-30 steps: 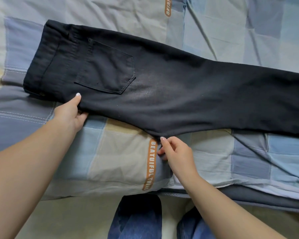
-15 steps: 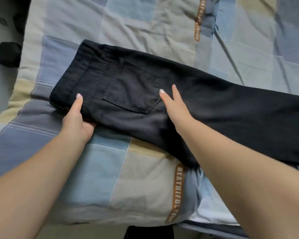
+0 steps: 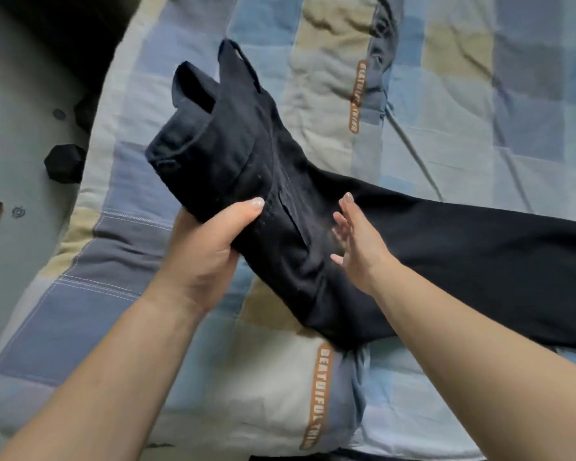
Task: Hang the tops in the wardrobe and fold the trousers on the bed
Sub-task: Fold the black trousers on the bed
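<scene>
A pair of black trousers [image 3: 446, 254] lies across the bed [image 3: 213, 377], legs running off to the right. The waist end is lifted off the quilt and tilted up toward the upper left. My left hand [image 3: 207, 251] grips that raised waist end from below, thumb on top of the cloth. My right hand [image 3: 356, 241] has straight fingers, edge-on, against the trousers just below the seat; whether it touches them I cannot tell.
The bed is covered by a checked blue, grey and beige quilt with orange lettered strips [image 3: 320, 394]. Grey floor [image 3: 10, 128] lies to the left, with a small black object [image 3: 64, 163] on it near the bed's edge.
The waist end, flat on the quilt before, is now lifted and turned up in my left hand. My right hand slid from beside the back pocket down to the seat area.
</scene>
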Demonstrator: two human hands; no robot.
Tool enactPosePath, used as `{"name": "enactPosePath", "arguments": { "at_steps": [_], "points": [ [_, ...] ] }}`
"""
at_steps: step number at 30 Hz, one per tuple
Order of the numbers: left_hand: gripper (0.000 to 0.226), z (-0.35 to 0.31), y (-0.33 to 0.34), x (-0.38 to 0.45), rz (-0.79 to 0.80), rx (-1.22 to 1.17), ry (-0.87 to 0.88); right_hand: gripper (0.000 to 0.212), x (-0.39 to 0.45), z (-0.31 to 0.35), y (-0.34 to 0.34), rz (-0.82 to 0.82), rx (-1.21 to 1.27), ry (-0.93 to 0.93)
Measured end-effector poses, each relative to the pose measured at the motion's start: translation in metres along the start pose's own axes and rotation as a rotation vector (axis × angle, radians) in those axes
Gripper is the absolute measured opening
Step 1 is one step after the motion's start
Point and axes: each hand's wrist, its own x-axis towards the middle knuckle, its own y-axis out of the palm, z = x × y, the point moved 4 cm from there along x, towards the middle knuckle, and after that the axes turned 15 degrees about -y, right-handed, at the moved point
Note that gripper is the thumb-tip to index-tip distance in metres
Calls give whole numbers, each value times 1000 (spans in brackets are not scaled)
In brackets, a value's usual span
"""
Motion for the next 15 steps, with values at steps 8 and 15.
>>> {"name": "enactPosePath", "arguments": {
  "at_steps": [8, 15],
  "points": [
    [70, 68, 182, -52, 213, 804, 199, 29, -64, 122, -108, -66, 328, -115],
    [97, 164, 320, -65, 167, 1311, 338, 76, -96, 176, -252, 81, 282, -70]
  ]
}}
